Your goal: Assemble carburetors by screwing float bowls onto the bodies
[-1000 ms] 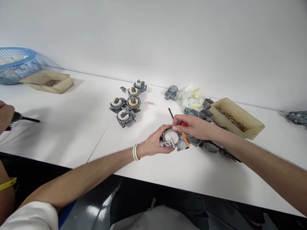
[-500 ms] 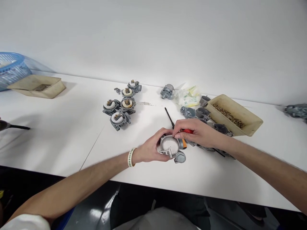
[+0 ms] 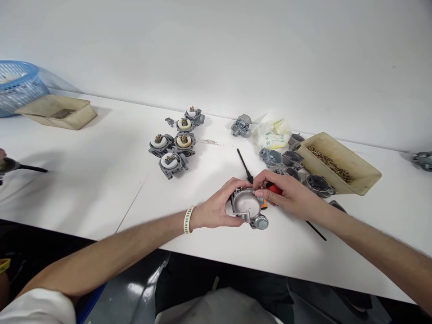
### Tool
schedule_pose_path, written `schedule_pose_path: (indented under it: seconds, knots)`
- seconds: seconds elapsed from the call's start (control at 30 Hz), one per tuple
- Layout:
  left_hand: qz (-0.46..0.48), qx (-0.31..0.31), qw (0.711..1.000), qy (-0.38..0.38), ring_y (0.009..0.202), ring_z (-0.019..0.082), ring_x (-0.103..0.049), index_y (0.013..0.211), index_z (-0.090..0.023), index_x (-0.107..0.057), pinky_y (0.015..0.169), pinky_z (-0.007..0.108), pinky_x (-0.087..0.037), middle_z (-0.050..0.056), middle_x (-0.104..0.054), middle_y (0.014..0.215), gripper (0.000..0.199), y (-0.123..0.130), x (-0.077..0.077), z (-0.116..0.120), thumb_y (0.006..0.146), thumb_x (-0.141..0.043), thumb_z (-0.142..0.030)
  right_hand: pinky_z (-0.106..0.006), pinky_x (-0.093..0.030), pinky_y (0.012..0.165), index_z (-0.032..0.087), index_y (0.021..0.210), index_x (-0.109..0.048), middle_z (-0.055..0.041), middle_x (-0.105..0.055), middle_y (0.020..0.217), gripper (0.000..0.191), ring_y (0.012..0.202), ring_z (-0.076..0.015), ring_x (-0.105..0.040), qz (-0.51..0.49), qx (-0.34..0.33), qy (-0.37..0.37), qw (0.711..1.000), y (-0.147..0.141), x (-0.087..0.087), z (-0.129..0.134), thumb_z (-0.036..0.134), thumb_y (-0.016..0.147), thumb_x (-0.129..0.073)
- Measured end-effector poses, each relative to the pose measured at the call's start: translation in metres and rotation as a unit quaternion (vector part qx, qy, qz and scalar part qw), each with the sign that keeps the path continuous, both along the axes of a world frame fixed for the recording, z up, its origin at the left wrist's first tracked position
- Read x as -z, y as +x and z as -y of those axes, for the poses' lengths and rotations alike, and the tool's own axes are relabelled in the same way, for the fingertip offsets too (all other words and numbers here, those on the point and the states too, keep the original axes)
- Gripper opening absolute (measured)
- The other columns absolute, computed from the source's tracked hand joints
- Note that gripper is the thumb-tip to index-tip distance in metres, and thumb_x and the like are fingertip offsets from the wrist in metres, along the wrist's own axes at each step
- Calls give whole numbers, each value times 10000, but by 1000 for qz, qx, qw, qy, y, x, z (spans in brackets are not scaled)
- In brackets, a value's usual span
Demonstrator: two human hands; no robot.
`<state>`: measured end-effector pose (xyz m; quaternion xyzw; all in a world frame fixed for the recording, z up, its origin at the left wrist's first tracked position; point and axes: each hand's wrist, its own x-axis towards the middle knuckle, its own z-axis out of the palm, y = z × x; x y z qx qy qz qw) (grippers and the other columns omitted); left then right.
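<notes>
My left hand [image 3: 221, 208] is wrapped around a silver metal carburetor [image 3: 245, 204], just above the table near its front edge. The carburetor's round bowl faces up, with a hexagonal plug on a side arm at its lower right. My right hand [image 3: 281, 191] has thumb and index finger pinched together at the far right rim of the bowl; whatever sits between the fingertips is hidden. A tool with a red and black body [image 3: 274, 188] and an orange end lies behind that hand, partly covered. A thin black shaft [image 3: 243, 163] points away from it.
Several open carburetors with white floats [image 3: 172, 162] stand at left. More carburetor bodies [image 3: 292, 158] crowd beside a tray of brass parts [image 3: 340, 166]. Another carburetor [image 3: 241, 125] and a plastic bag [image 3: 273, 135] are behind. A tray [image 3: 60, 110] and blue basket [image 3: 23, 90] are far left.
The camera view has shifted, moving the table objects slightly rightward in the picture. The carburetor stays in my left hand, and my right fingertips remain at its rim.
</notes>
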<state>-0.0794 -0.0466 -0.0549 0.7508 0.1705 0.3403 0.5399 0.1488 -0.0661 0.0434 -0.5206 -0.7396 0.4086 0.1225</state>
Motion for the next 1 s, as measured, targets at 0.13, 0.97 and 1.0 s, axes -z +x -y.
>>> schedule_pose_path:
  seconds: [0.13,0.97,1.0]
  knots:
    - [-4,-12,1000,-2,1175,283,-537,1384,-262,-425,1032,478,-480,102,-492,1267,753,0,0,1,724,-789,-280,-251,-360,586,216,1008,-546,1,-593,767,341,639,-117,-497,4,17,-35,999,-5,-1,-2,552,964,-511]
    - [-7,-126,951,281,1117,299,-531,1413,-251,-321,904,464,-529,143,-472,1224,723,3,6,12,844,-740,-405,-233,-414,638,238,1024,-606,-32,-616,1014,157,764,-98,-556,-41,-88,195,976,0,4,13,385,1001,-558]
    - [0,-132,943,304,1104,292,-536,1421,-248,-316,891,455,-533,143,-481,1211,712,3,5,13,863,-729,-406,-227,-409,625,242,1036,-608,-33,-619,1028,120,765,-93,-559,-43,-94,223,969,0,4,16,349,1001,-566]
